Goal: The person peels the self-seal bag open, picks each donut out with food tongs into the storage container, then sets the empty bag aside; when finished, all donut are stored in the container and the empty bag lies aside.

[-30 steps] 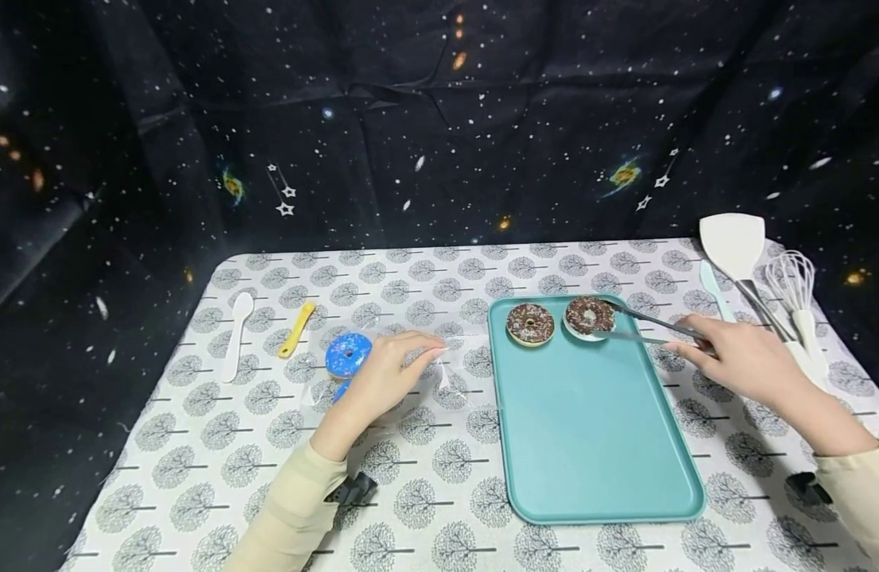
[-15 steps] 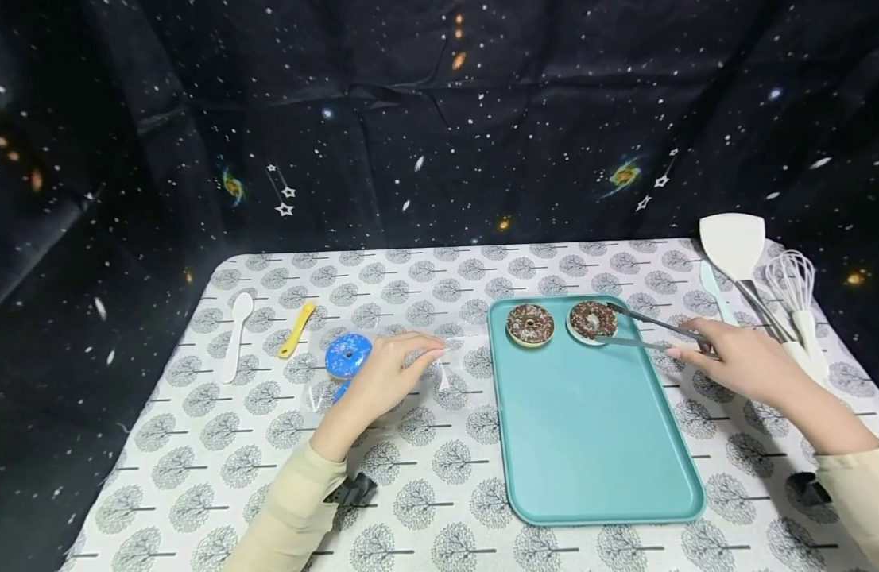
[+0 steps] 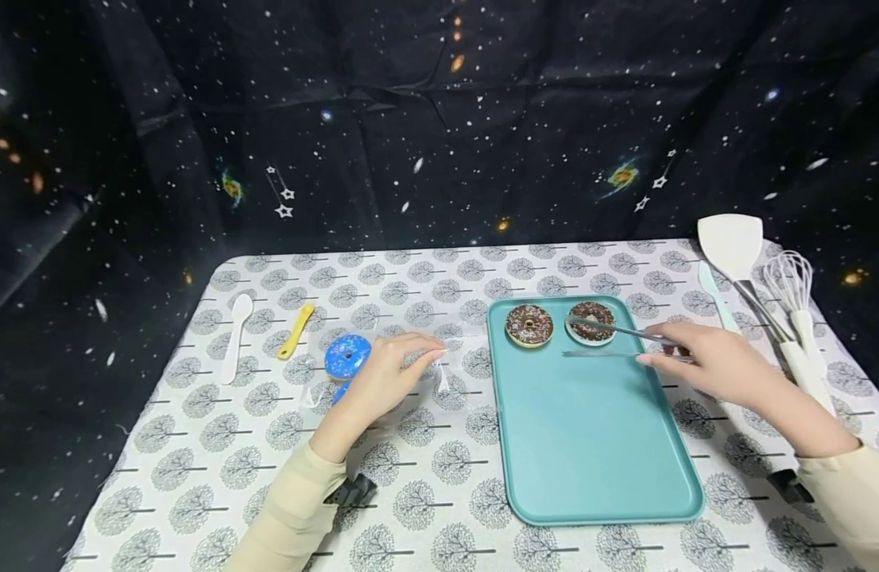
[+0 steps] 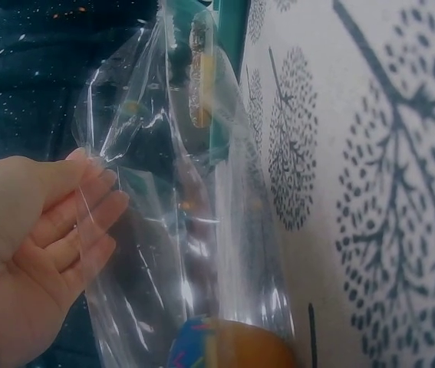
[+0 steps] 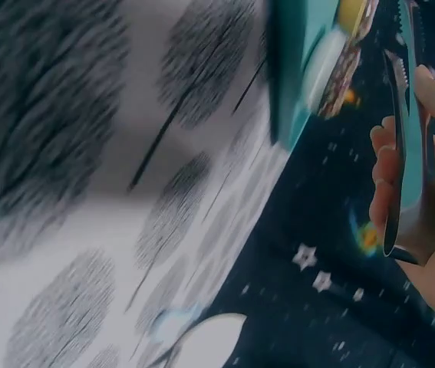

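Observation:
My left hand (image 3: pixel 385 369) pinches the edge of a clear plastic bag (image 4: pixel 148 253); blue-iced donuts (image 3: pixel 347 355) lie in the bag, one partly behind the hand. My right hand (image 3: pixel 718 361) holds metal tongs (image 5: pixel 413 184) with their arms apart and nothing between the tips. The tongs reach over a teal tray (image 3: pixel 597 445), near its far edge. On that tray sit two chocolate donuts with sprinkles: a left donut (image 3: pixel 529 326) and a right donut (image 3: pixel 591 312). One arm of the tongs crosses over the right donut; whether it touches is unclear.
At the left lie a white spoon (image 3: pixel 238 338) and a yellow-handled utensil (image 3: pixel 296 330). Beyond my right hand are a white spatula (image 3: pixel 731 245), a whisk (image 3: pixel 792 286) and a pale blue utensil (image 3: pixel 717 294). A dark star-print cloth (image 3: pixel 439 143) hangs behind the table.
The tongs have come away from the right donut's sides and moved left and toward me. That donut has shifted slightly right and lies on the tray. The left hand stays put.

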{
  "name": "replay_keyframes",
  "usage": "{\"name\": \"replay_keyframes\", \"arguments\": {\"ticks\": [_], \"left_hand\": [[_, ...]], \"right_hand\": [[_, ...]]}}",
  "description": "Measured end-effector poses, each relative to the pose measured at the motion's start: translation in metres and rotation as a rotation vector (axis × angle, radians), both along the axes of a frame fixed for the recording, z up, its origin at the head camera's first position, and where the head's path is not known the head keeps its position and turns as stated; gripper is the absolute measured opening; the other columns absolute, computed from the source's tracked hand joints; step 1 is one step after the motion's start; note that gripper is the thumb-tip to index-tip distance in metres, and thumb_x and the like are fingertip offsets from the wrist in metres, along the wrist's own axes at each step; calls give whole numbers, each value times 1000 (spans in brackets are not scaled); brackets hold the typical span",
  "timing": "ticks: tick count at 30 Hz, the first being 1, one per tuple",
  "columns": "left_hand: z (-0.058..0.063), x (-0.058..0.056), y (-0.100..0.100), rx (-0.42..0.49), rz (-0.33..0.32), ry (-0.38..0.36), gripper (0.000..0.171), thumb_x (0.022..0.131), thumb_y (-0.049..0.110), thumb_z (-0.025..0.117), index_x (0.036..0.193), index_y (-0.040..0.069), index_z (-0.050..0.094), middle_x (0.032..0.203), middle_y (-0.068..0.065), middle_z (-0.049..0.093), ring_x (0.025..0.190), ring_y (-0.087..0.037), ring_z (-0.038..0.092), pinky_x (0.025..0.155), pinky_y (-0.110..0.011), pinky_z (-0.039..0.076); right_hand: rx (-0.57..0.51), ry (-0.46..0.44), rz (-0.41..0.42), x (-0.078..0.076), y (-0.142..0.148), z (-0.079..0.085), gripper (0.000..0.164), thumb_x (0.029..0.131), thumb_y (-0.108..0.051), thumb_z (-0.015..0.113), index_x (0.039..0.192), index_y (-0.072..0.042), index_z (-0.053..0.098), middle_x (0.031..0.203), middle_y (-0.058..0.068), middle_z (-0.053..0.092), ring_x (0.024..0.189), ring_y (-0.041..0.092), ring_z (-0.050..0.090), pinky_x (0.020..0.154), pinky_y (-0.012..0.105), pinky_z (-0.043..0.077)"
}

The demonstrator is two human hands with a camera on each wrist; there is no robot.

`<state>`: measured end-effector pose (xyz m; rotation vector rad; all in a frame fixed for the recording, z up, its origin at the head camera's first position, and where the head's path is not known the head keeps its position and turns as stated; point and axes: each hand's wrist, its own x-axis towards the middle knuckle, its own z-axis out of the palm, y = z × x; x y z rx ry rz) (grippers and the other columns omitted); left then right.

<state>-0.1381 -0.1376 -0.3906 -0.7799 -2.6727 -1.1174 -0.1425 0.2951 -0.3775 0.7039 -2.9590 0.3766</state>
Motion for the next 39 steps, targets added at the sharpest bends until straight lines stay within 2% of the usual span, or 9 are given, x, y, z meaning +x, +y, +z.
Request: {"name": "replay_keyframes", "arguments": {"ticks": [2,8,14,17,20,24,28,35,39], "left_hand": [[0,0,0,4,2,0,19,92,21,60,102,9,71,107,-2,69,105,-16,63,97,-31,48],[0,0,-1,9,10,-2,17,92,21,60,102,12,71,107,-1,69,105,-15,62,98,-31,47],[0,1,-2,17,15,-19,19,93,22,59,102,10,71,107,0,69,106,-15,62,97,-32,47],[0,1,-2,14,17,-27,20,93,22,59,103,10,71,107,0,69,106,-15,62,97,-32,47],[1,1,-3,14,18,-26,19,93,22,59,103,12,71,107,0,69,105,-15,62,97,-32,48],[2,0,-3,17,17,-19,18,93,22,59,103,13,71,107,0,69,104,-15,63,96,-32,48],[3,0,-2,22,10,-12,19,93,23,59,103,12,71,107,0,69,104,-15,63,96,-32,48],[4,0,-3,28,11,11,19,93,22,59,103,12,71,108,0,69,105,-16,62,97,-32,48],[4,1,-4,39,24,24,17,92,19,60,103,12,71,108,-1,68,105,-16,62,96,-32,48]], "right_hand": [[11,16,46,-1,-11,2,46,87,-45,62,119,-12,61,89,-2,65,73,12,58,64,40,53],[34,47,151,-8,-44,2,46,87,-45,62,118,-12,63,81,-7,61,69,9,54,62,32,51],[38,77,249,-17,-74,-2,43,86,-46,62,116,-15,65,100,0,69,82,17,66,67,38,56],[47,111,310,-25,-88,0,42,84,-45,65,115,-16,66,97,0,69,80,17,65,68,38,56],[61,164,377,-34,-103,0,42,82,-43,68,114,-15,67,90,-3,69,73,14,63,64,36,55],[58,205,438,-44,-125,-4,42,82,-42,69,113,-14,67,91,-2,70,70,13,64,56,30,53],[43,210,458,-47,-150,-8,42,83,-42,67,112,-11,67,93,1,69,70,13,63,50,26,50],[53,136,435,-50,-190,-12,44,87,-43,63,115,-10,64,90,2,66,74,15,61,65,33,55],[41,73,426,-53,-212,-15,44,89,-44,60,116,-10,63,96,3,68,75,15,63,63,31,55]]}}
